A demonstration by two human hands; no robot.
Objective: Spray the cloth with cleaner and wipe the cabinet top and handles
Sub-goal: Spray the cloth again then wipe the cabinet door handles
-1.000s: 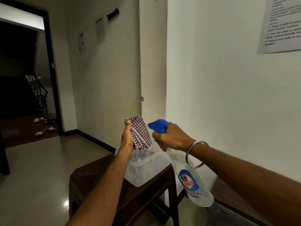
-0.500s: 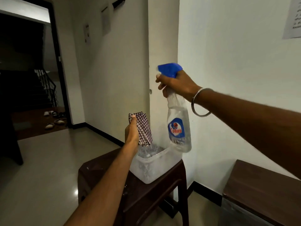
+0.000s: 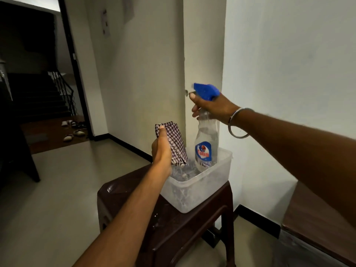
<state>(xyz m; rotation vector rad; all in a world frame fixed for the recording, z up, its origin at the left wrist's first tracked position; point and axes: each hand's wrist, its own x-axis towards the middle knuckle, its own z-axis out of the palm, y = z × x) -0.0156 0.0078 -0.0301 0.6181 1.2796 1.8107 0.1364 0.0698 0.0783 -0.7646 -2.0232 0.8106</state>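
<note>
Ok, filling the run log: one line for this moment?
left hand: holds folded checked cloth | right hand: grips spray bottle, base in clear tub | cabinet unwiped

white walls [image 3: 279,54], pale tiled floor [image 3: 57,189], dark brown stool [image 3: 173,228], dim stairway [image 3: 38,97] beyond.
</note>
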